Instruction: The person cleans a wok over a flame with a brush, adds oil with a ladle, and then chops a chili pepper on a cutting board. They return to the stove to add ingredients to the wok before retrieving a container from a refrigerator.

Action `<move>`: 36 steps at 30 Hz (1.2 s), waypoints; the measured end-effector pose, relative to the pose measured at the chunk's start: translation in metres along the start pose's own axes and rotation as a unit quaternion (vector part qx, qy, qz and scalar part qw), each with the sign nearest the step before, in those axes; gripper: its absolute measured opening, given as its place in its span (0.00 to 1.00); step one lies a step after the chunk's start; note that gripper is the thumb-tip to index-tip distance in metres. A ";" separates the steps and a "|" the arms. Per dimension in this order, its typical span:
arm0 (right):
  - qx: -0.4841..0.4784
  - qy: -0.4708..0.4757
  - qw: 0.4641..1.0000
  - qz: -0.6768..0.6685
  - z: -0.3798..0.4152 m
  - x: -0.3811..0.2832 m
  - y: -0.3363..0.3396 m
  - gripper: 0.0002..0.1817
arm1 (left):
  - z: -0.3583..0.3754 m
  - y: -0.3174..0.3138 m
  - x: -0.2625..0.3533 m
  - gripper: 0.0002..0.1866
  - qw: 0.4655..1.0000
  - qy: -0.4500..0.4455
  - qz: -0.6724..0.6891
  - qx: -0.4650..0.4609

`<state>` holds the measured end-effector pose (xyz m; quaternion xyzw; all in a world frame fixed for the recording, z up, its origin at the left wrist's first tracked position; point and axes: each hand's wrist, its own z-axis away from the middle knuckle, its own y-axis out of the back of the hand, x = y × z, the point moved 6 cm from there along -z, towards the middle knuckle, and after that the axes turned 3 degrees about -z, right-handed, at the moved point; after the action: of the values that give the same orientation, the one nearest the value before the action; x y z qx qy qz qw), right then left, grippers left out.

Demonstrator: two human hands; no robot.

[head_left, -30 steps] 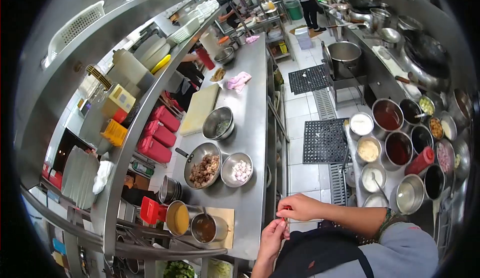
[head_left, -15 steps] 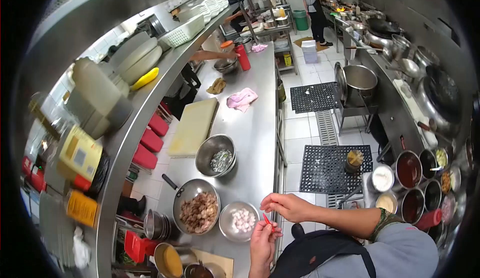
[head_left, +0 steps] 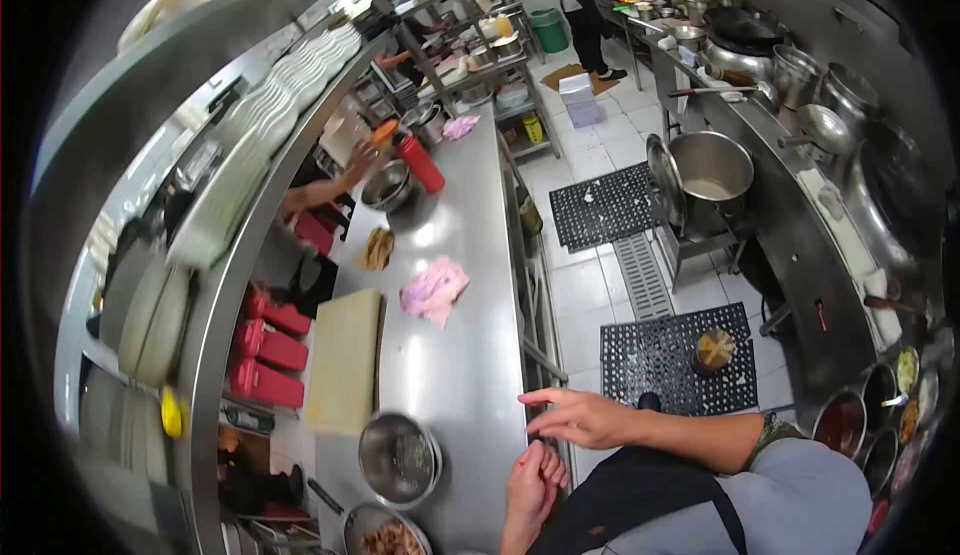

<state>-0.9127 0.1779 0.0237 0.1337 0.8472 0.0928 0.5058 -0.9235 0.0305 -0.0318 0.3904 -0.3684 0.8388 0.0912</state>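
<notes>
My left hand (head_left: 536,481) is held over the near edge of the steel table, fingers curled closed. A small red spot shows at its fingers; most of whatever it holds is hidden. Just above it, my right hand (head_left: 575,418) has its fingers stretched out and apart, holding nothing. Left of my hands a steel mixing bowl (head_left: 372,460) stands on the table with a little residue inside. Below it, a frying pan (head_left: 355,533) of browned meat pieces (head_left: 392,541) is cut off by the frame.
A cutting board (head_left: 345,360), pink cloth (head_left: 435,290), brown cloth (head_left: 377,249) and red bottle (head_left: 421,165) lie or stand along the table (head_left: 455,385). A co-worker's hand (head_left: 362,158) reaches near a metal bowl (head_left: 387,187). A large pot (head_left: 710,167) and rubber mats (head_left: 640,345) are behind.
The view has shifted, pushing the bowls and pan downward; the bowl of pale pieces is out of frame. The red pointed object in my left hand is now mostly hidden by curled fingers.
</notes>
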 end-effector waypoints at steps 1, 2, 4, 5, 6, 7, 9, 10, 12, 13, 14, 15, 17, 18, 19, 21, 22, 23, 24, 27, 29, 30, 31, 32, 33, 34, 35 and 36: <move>-0.001 0.034 0.999 0.035 -0.012 0.007 0.019 0.12 | -0.021 -0.013 0.009 0.16 1.000 0.018 -0.004 0.002; 0.002 0.064 0.996 0.068 -0.022 0.012 0.034 0.13 | -0.040 -0.022 0.019 0.17 0.999 0.041 -0.012 0.007; -0.026 0.061 0.997 0.039 -0.042 0.034 0.066 0.15 | -0.088 -0.036 0.030 0.15 0.999 0.040 -0.010 0.007; -0.042 0.067 0.997 0.025 -0.052 0.045 0.082 0.16 | -0.112 -0.041 0.035 0.14 0.999 0.039 0.001 0.011; -0.061 0.074 0.995 0.010 -0.062 0.056 0.096 0.17 | -0.133 -0.048 0.042 0.14 0.999 0.036 0.013 0.018; -0.073 0.085 0.993 0.019 -0.073 0.073 0.106 0.19 | -0.156 -0.055 0.048 0.13 0.999 0.028 0.037 -0.011; -0.091 0.089 0.992 0.008 -0.095 0.096 0.130 0.19 | -0.194 -0.061 0.054 0.14 0.990 0.069 0.109 -0.055; -0.101 0.094 0.990 0.005 -0.107 0.109 0.143 0.19 | -0.215 -0.066 0.058 0.14 0.983 0.085 0.144 -0.080; -0.140 0.085 0.986 0.012 -0.128 0.144 0.157 0.20 | -0.261 -0.071 0.072 0.16 0.983 0.078 0.162 -0.025; -0.148 0.083 0.985 0.027 -0.141 0.160 0.167 0.21 | -0.284 -0.077 0.082 0.17 0.983 0.075 0.169 0.002; -0.155 0.081 0.984 0.041 -0.156 0.176 0.178 0.21 | -0.311 -0.083 0.094 0.18 0.986 0.065 0.148 0.025; -0.149 0.093 0.982 0.063 -0.172 0.191 0.192 0.20 | -0.337 -0.097 0.110 0.19 0.989 0.059 0.127 0.049; -0.100 0.058 0.992 0.056 -0.203 0.216 0.225 0.21 | -0.389 -0.098 0.136 0.17 0.990 0.054 0.118 0.051; -0.079 0.043 0.994 0.066 -0.223 0.232 0.253 0.21 | -0.431 -0.097 0.146 0.13 0.989 0.048 0.138 0.020; -0.039 0.033 0.997 0.059 -0.238 0.246 0.278 0.22 | -0.469 -0.098 0.154 0.10 0.985 0.045 0.164 -0.005; -0.036 -0.056 0.994 0.090 -0.258 0.272 0.330 0.22 | -0.530 -0.105 0.185 0.05 0.993 0.001 0.109 -0.049; -0.029 -0.093 0.990 0.107 -0.269 0.286 0.361 0.22 | -0.559 -0.116 0.205 0.04 0.994 -0.002 0.096 -0.060; -0.014 -0.142 0.984 0.111 -0.274 0.303 0.392 0.22 | -0.585 -0.124 0.220 0.05 0.993 -0.002 0.094 -0.066; 0.001 -0.189 0.975 0.113 -0.275 0.319 0.422 0.21 | -0.610 -0.132 0.234 0.06 0.993 -0.003 0.089 -0.072; 0.102 -0.295 0.934 0.175 -0.267 0.360 0.504 0.18 | -0.676 -0.154 0.276 0.07 0.995 0.005 0.059 -0.084; 0.151 -0.368 0.899 0.186 -0.259 0.385 0.549 0.16 | -0.723 -0.162 0.295 0.04 0.990 -0.001 0.035 -0.136; 0.163 -0.402 0.880 0.194 -0.254 0.403 0.569 0.15 | -0.747 -0.165 0.303 0.05 0.992 0.010 0.016 -0.126; 0.173 -0.406 0.874 0.201 -0.252 0.424 0.589 0.14 | -0.770 -0.170 0.311 0.07 0.993 0.020 -0.002 -0.115; 0.182 -0.410 0.869 0.209 -0.252 0.446 0.611 0.14 | -0.795 -0.176 0.318 0.08 0.994 0.029 -0.018 -0.104; 0.189 -0.412 0.865 0.217 -0.257 0.470 0.635 0.14 | -0.819 -0.181 0.326 0.12 0.996 0.021 -0.021 -0.085; 0.176 -0.400 0.867 0.239 -0.270 0.495 0.655 0.14 | -0.843 -0.180 0.329 0.11 0.997 0.029 -0.021 -0.066; 0.164 -0.387 0.869 0.262 -0.288 0.520 0.680 0.14 | -0.870 -0.180 0.332 0.11 0.998 0.037 -0.020 -0.049; 0.153 -0.371 0.869 0.288 -0.313 0.545 0.707 0.14 | -0.900 -0.182 0.337 0.11 0.998 0.042 -0.018 -0.034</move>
<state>-1.3416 1.0146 -0.0755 0.4725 0.5243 0.0468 0.7069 -1.6013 0.7352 -0.0703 0.3579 -0.3855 0.8396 0.1352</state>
